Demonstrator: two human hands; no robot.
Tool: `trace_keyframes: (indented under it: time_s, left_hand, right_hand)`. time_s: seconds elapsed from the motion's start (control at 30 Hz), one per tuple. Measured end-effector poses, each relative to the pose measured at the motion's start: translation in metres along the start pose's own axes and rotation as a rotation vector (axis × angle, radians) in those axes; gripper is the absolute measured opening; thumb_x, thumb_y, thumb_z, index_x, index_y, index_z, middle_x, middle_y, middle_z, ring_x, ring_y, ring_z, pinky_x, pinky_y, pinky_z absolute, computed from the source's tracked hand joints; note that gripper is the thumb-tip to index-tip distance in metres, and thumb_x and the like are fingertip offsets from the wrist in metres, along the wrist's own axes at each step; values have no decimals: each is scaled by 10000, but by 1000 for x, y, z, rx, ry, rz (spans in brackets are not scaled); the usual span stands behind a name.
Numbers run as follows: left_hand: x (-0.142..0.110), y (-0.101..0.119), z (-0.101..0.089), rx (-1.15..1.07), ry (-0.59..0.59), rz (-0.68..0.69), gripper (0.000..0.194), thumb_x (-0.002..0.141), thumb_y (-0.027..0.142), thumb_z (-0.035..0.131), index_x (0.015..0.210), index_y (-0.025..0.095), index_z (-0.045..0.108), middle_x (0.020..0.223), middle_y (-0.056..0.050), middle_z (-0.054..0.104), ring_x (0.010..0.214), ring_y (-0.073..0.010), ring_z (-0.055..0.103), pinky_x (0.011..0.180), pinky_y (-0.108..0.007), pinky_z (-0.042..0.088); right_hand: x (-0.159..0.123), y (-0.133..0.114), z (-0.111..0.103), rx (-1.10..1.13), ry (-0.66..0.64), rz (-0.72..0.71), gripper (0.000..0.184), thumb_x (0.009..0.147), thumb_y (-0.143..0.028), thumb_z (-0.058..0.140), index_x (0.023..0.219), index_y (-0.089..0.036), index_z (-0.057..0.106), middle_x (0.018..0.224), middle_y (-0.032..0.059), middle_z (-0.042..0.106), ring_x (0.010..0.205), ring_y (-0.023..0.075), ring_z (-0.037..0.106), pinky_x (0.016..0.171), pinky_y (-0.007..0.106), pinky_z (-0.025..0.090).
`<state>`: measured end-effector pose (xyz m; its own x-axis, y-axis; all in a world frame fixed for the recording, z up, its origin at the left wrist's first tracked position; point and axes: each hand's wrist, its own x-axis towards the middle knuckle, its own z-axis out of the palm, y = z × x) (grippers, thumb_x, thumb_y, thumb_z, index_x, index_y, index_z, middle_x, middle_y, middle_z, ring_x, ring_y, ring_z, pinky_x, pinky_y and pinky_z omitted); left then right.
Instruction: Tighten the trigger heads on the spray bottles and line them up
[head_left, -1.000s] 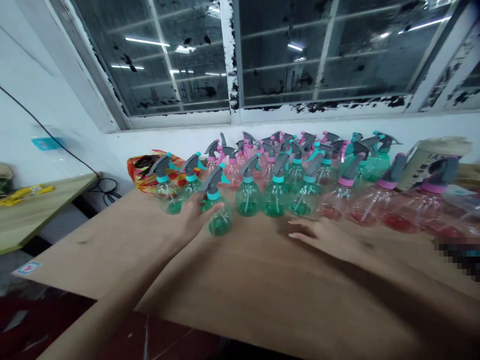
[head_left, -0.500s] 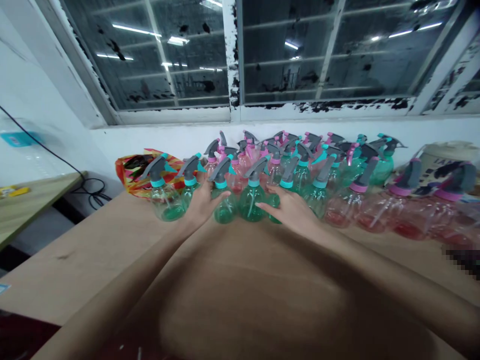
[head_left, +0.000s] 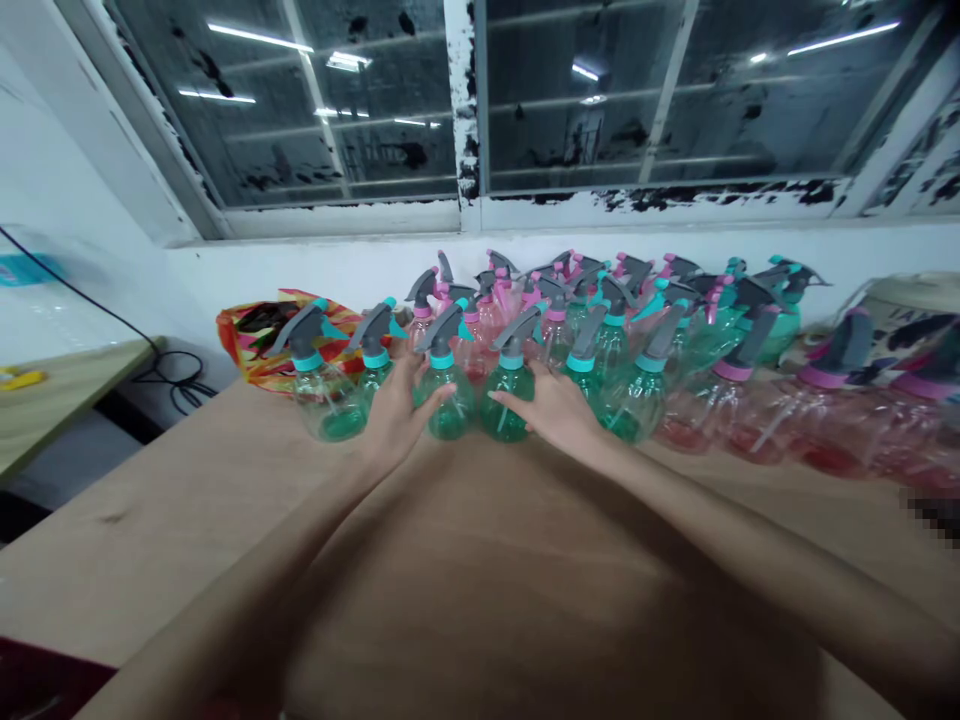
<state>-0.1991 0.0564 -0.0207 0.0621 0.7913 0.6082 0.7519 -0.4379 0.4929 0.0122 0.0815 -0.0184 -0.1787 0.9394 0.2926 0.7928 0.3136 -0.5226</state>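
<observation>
Around twelve o'clock, my left hand [head_left: 396,412] curls round one green spray bottle [head_left: 451,424] and my right hand [head_left: 564,410] round a second green bottle [head_left: 508,425], neither released yet. Alongside, other green bottles [head_left: 327,405] stand upright at eleven, pink bottles [head_left: 832,430] toward two, roughly lined up.

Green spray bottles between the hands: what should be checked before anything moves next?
1. Left hand at the left round, see-through green bottle: ok.
2. Right hand at the right round, see-through green bottle: ok.
3. Both bottles upright: ok.
4. Roomy space around them: not ok; other spray bottles crowd close.
5. Firm grip: cannot tell; fingers are partly hidden.
6. Grey trigger heads screwed tight: cannot tell.
</observation>
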Motion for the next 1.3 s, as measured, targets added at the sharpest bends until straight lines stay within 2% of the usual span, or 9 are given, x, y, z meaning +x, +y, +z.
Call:
trace_keyframes:
  time_s: [0.1,0.27,0.33,0.43,0.6,0.67,0.97,1.17,1.3]
  left_hand:
    - [-22,1,-7,-54,55,8,565,847,428,608,1328,244,378,1331,-109,543,1236,-287,516,997,-481,457]
    - [-57,12,-17,-267,132,-140,565,846,427,609,1330,247,377,1177,-116,612,1145,-283,580,878,-478,548]
    - [-65,26,-20,-300,91,-163,518,846,439,599,1285,227,425,1139,-117,618,1127,-282,589,875,-480,548]
    - [-69,49,-20,-287,-59,-175,484,846,456,581,1243,202,473,1169,-127,612,1141,-286,580,923,-504,511]
    - [-64,77,-7,-302,-195,-102,773,761,453,692,1394,208,322,1354,-154,508,1241,-302,497,1015,-512,426]
    - [-61,89,0,-327,-231,-64,810,740,431,721,1410,231,310,1415,-146,450,1266,-314,468,1026,-507,412]
    - [-71,154,14,-573,-369,-78,480,801,354,657,1236,201,524,1238,-104,614,1092,-273,603,927,-428,505]
    - [-75,168,32,-524,-347,-39,326,824,227,548,1146,202,588,1168,-80,644,1001,-220,621,952,-410,486]
    - [-70,171,48,-506,-308,-26,361,787,189,537,1144,220,587,1131,-68,660,974,-215,644,928,-395,504]
  right_hand:
    - [-2,-1,1,-20,20,-20,709,807,-554,532,1292,-39,491,857,176,685,840,329,657,650,404,483]
    - [-17,-3,-2,-29,28,-74,689,814,-557,521,1268,-40,502,1102,242,635,934,362,633,694,435,483]
    - [-28,-5,-4,-29,21,-101,691,813,-572,520,1255,-40,511,1065,238,649,912,360,642,689,436,484]
    - [-50,-9,-10,-65,-5,-145,671,816,-588,511,1231,-61,530,983,215,674,858,353,660,660,435,489]
    - [-94,-6,-19,-80,21,-318,550,834,-592,480,1114,-134,596,974,163,697,811,321,684,588,394,493]
    - [-111,-3,-24,-64,37,-388,547,808,-617,508,1083,-154,606,982,134,704,799,305,690,562,363,484]
    - [-156,17,-48,-164,70,-504,656,751,-738,483,937,-140,677,770,114,728,644,264,698,505,311,444]
    - [-164,36,-57,-125,143,-552,807,699,-808,454,1071,-117,644,837,132,726,727,270,699,541,325,482]
    - [-161,59,-62,-93,61,-556,788,709,-803,442,1031,-113,644,887,144,717,815,278,681,669,379,530]
